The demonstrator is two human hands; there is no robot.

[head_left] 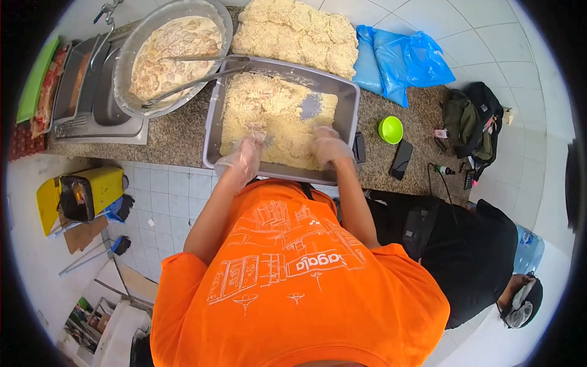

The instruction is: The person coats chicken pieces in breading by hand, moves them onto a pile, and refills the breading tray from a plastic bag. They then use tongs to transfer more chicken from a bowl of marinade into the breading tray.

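Both my hands wear clear plastic gloves and reach into a grey rectangular tub of pale yellow crumbs. My left hand rests on the crumbs left of the middle, its fingers loosely spread and their tips coated. At the tub's right side, my right hand lies with its fingers stretched into the crumbs. Crumb-covered pieces lie heaped toward the back left of the tub. Metal tongs lie across from the tub's back left corner to a large bowl of battered pieces.
Behind the tub is a big pile of breaded pieces beside blue plastic bags. A green bowl, phones and a black bag sit to the right. A person in black is close on my right. A sink is at left.
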